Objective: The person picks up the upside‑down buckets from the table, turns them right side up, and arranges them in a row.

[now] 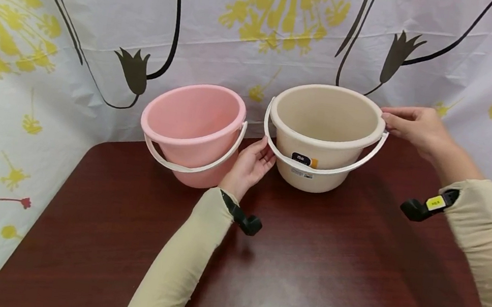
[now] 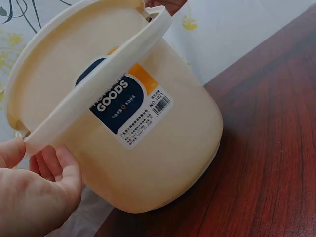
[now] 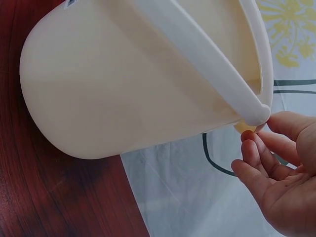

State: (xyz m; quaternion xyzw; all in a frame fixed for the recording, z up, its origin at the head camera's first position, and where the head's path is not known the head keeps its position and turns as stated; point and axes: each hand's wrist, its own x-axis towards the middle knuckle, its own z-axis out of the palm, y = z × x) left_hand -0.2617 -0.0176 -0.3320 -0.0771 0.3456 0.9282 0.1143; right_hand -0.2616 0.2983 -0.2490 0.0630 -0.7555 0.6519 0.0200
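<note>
A beige bucket (image 1: pixel 308 174) stands upright on the dark red table, its white handle (image 2: pixel 106 74) hanging down across the front. My left hand (image 1: pixel 251 167) is at the bucket's left side, pinching the handle near its end between thumb and curled fingers. On the opposite side, my right hand (image 1: pixel 419 129) grips the rim by the handle's joint, thumb and fingertips close together there in the right wrist view. A label (image 2: pixel 131 101) with a barcode shows on the front. Just left of my left hand is a pink bucket (image 1: pixel 203 176), its own white handle lowered.
A white cloth (image 1: pixel 221 53) printed with yellow and grey flowers hangs right behind both buckets and along the left side. The table (image 1: pixel 297 262) stretches toward me, its left edge running along the cloth. Each wrist wears a black camera strap.
</note>
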